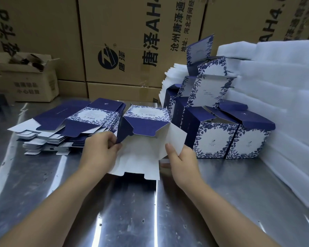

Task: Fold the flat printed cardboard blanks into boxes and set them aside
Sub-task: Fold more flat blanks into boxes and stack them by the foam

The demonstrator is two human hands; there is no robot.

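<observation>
Steel table (125, 211): blanks (89, 118) L, box (146, 113) mid, cartons (123, 24) behind.

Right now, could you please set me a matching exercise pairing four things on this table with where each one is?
Things:
1 flat blanks
2 half-folded box
3 finished boxes
4 foam sheets

Places:
A stacked at the far right
B gripped by the left hand and right hand
C stacked left of the hands
D piled just right of the hands

Pairs: 1-C, 2-B, 3-D, 4-A.
</observation>
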